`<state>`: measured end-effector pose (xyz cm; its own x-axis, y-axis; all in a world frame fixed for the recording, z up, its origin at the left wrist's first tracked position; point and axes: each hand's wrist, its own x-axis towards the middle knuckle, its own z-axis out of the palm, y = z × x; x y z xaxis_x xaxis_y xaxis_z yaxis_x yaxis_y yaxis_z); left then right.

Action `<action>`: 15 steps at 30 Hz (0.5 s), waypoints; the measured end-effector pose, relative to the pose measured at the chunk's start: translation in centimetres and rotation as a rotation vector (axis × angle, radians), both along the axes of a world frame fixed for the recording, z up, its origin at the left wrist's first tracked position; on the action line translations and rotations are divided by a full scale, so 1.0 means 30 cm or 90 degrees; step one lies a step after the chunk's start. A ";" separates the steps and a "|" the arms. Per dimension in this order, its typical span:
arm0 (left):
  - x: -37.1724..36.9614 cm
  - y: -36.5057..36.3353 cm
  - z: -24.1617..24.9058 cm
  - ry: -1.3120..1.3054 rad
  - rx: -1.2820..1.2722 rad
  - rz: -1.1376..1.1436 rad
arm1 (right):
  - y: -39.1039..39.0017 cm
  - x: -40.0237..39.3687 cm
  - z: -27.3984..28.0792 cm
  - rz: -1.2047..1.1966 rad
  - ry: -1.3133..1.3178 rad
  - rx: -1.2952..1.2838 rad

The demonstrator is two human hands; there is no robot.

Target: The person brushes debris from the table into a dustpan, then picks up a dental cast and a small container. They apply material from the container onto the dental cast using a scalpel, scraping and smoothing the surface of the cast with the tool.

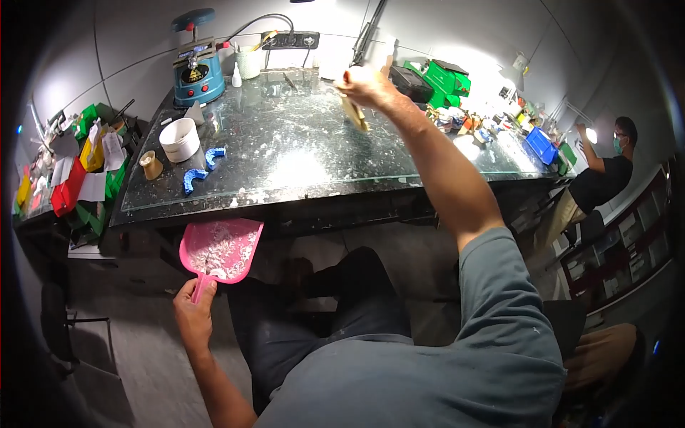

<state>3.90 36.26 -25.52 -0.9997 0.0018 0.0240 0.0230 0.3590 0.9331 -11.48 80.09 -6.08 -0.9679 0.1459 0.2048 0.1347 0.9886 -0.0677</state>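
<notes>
My left hand is closed round the handle of a pink dustpan, held just below the front edge of the bench. White crumbs and flakes lie in the pan. Stretched out over the far part of the dark benchtop, my right hand grips a tan brush, its lower end at the bench surface. Part of the brush is hidden by my fingers. On the left of the bench are two blue dental trays, a white tub and a small tan cup.
A blue machine stands at the back left, near a small white bottle and a power strip. Green bins and clutter line the right side. Colored bins stand at far left. A masked person is at the far right.
</notes>
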 end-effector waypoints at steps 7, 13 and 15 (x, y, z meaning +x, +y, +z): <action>-0.013 0.046 0.002 0.010 0.027 -0.001 | 0.075 -0.142 0.030 0.176 -0.044 -0.204; 0.000 0.081 -0.002 -0.015 0.031 0.024 | 0.194 -0.366 -0.055 0.073 -0.017 -0.245; 0.008 0.078 -0.013 -0.029 0.052 0.033 | 0.241 -0.471 -0.155 0.074 -0.048 -0.128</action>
